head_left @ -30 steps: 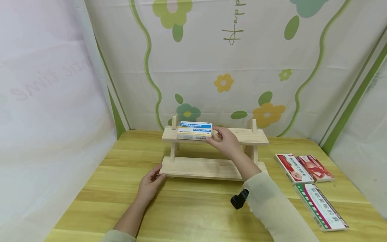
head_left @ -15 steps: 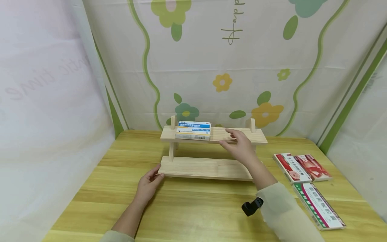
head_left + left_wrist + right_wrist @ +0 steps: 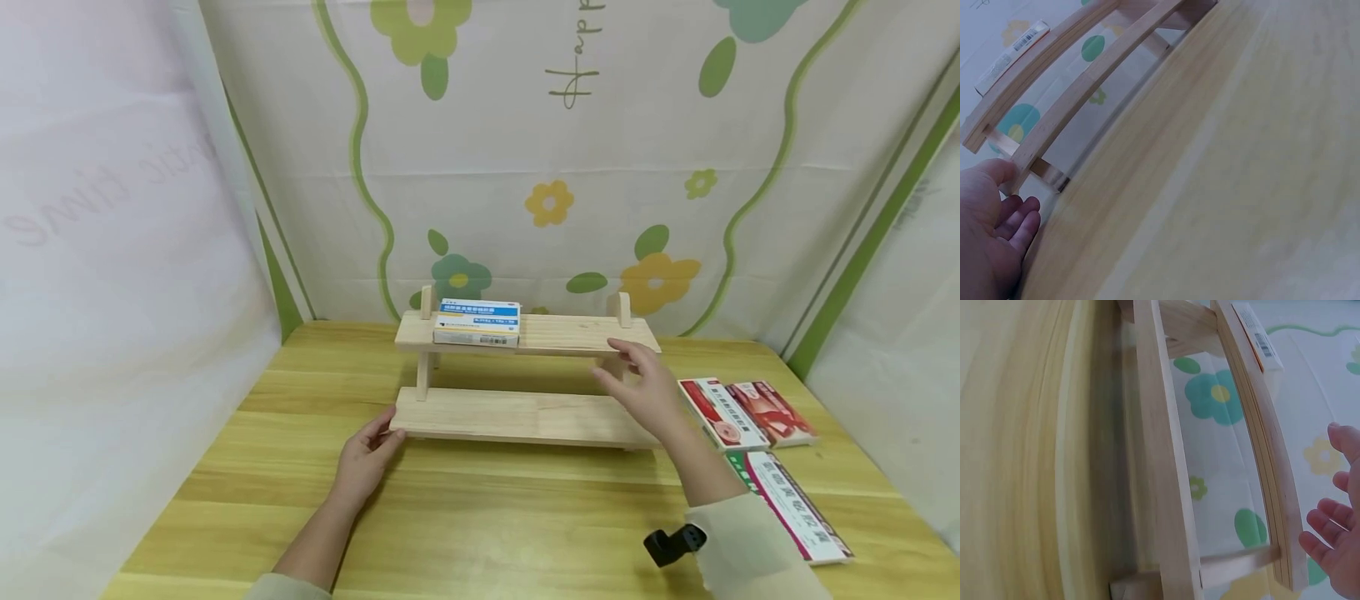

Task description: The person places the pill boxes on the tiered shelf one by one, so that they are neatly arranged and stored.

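Now wide, the right grip point(image 3: 647, 390) has released the box point(image 3: 477, 322); left grip point(image 3: 362, 462) pinches shelf point(image 3: 510, 414).

the left hand point(image 3: 360, 464) holds a 2-tier wooden shelf point(image 3: 510, 414) bearing 1 blue-and-white box point(image 3: 477, 322).

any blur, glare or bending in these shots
Head: fairly bright and crisp, soft sheen on the wooden tabletop, two-tier wooden shelf looking nearly straight; left wrist: dimmer, shelf bowed, tabletop grain soft, pale haze at lower right; right wrist: shelf bowed too, tabletop grain soft.
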{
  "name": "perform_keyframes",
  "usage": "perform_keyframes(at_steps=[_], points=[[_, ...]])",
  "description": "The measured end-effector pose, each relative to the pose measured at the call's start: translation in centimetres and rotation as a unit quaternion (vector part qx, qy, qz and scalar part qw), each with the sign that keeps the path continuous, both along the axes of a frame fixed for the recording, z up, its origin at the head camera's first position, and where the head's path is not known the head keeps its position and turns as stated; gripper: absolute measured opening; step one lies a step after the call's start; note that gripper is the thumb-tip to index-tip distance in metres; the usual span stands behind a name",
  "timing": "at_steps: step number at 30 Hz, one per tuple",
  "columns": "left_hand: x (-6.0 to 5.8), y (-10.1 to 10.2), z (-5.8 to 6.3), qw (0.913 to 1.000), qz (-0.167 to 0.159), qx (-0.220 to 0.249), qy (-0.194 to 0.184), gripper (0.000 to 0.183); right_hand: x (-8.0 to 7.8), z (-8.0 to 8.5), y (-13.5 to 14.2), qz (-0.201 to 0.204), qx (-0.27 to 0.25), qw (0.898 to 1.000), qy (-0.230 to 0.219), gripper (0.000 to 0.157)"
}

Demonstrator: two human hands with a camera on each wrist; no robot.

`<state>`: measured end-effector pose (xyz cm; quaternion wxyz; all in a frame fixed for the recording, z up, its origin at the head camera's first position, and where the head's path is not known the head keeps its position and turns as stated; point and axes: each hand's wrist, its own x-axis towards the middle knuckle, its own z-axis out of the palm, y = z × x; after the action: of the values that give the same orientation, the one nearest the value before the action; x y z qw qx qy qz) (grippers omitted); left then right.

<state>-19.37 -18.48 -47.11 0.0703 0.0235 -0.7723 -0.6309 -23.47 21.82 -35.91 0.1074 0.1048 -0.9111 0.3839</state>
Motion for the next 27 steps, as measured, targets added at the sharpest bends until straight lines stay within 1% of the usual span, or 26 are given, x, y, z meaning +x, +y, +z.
perform_keyframes(at_steps=[4,7,12,18,22,27], points=[[0.1,0.0,0.1,1.0,-0.001,0.002,-0.004,0.052,1.2,-0.1,1.7,-0.024,0.02,0.999,-0.011,0.069],[0.1,0.0,0.1,1.0,-0.003,-0.001,-0.004,0.053,2.1,-0.3,2.9,-0.031,0.024,0.999,0.003,0.066],[0.0,0.0,0.1,1.0,-0.001,0.002,-0.004,0.052,3.5,-1.2,5.2,-0.043,0.034,0.998,0.017,0.066],[0.1,0.0,0.0,1.0,0.0,-0.005,-0.003,0.053,5.2,-2.4,8.0,-0.084,0.058,0.994,0.028,0.065],[0.1,0.0,0.0,0.9999,0.002,-0.01,-0.005,0.053,6.2,-3.0,9.6,-0.108,0.057,0.992,0.019,0.066],[0.1,0.0,0.1,0.9999,0.004,-0.01,-0.011,0.053,7.6,-3.8,11.5,-0.141,0.08,0.987,0.003,0.069]])
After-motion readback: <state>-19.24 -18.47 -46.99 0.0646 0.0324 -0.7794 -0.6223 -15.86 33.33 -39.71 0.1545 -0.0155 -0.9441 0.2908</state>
